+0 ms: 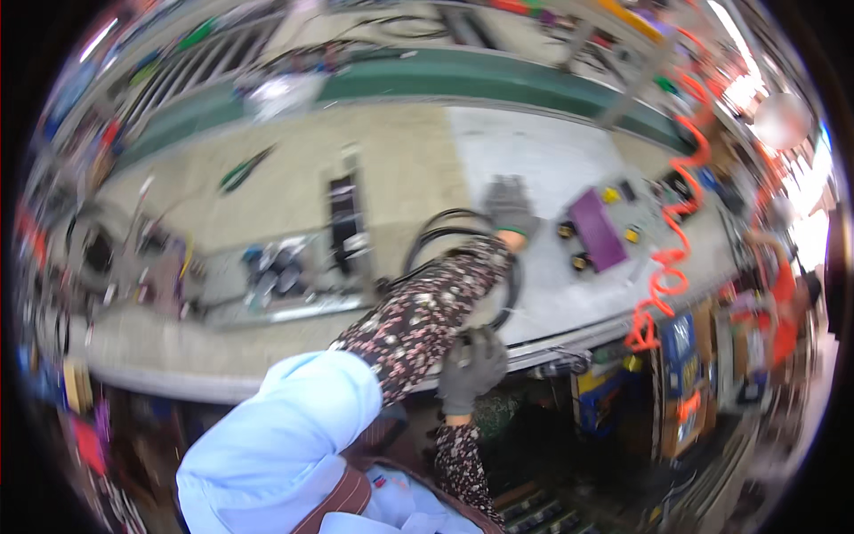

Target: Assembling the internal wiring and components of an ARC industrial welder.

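Observation:
A coiled black cable point(425, 238) lies on the workbench, partly under my left forearm. My left hand point(511, 208), in a grey glove, is beyond the coil on a white sheet point(507, 147); its fingers look stretched out and open, though blurred. Near the bench's front edge, my right hand point(471, 367), also gloved, has its fingers curled at the near side of the cable loop and seems closed on it. To the right of my left hand sits a grey panel with a purple plate point(597, 230) and yellow and black round parts.
On the left stands a grey metal tray point(258, 276) with dark round components and a black strip part point(344, 218). Green-handled pliers point(243, 171) lie behind it. An orange coiled hose point(683, 236) hangs at right. A green conveyor edge point(427, 76) runs along the back.

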Demonstrator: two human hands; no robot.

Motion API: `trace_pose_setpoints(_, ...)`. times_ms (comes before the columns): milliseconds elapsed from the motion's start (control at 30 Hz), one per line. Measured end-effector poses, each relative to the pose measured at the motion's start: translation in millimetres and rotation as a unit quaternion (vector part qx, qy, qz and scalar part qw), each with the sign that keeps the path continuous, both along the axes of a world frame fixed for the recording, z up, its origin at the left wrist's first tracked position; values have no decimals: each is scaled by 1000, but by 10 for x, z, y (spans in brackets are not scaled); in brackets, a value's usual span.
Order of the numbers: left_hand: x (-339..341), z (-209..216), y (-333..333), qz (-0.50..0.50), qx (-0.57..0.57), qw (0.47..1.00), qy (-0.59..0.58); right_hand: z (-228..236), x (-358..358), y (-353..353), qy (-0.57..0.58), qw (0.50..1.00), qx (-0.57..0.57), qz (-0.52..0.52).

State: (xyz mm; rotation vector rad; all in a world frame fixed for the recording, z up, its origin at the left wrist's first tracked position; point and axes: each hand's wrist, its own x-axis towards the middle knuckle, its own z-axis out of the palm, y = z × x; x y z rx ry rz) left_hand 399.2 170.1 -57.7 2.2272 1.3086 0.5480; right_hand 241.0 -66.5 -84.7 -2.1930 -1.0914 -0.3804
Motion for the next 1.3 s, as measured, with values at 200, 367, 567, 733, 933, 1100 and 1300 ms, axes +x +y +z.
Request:
trace_pose_setpoints(200,-1494,403,-1410,-126,53,961,-239,-460,159,41,229,971,68,16)
trace_pose_setpoints(367,-3321,448,-2105,-134,85,951,-265,-56,-201,45,-22,985,33,168)
trace_pose_setpoints(567,-4910,450,-2409,112,1,980,-162,252,-1324,109,134,950,-16,283)
trace_pose_setpoints(733,-6340,412,-2428,392,110,889,-211,34,-2248,56,149,917,79,360)
trace_pose_setpoints(933,-8166,234,-2561,592,128,776,-175,103,-2977,281,75,872,106,472)
trace_pose_setpoints(1100,-9821,323,-2470,684,181,706,-21,138,-3312,373,2,883,17,468)
trace_pose_setpoints(1300,-11302,527,-2166,808,112,542,201,86,-3381,390,-81,895,10,438)
